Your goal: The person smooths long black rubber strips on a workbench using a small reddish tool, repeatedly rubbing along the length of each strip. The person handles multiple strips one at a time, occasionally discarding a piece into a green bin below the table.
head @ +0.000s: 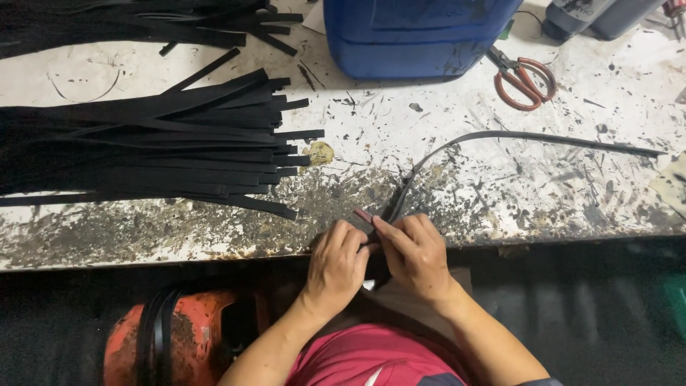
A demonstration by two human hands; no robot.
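Observation:
At the near edge of the stained white workbench (400, 136), my left hand (336, 268) and my right hand (414, 254) meet, both pinching the near end of a long black strip (500, 136). From my fingers the strip curves up and runs far to the right across the bench. A small reddish tip (363, 214) pokes out above my left fingers. What lies inside my palms is hidden.
A big pile of black strips (157, 150) fills the left of the bench, with more strips (143, 25) at the top left. A blue plastic container (414, 36) stands at the back, red-handled scissors (525, 78) beside it, dark bottles (586, 18) at top right. An orange container (179, 339) sits below.

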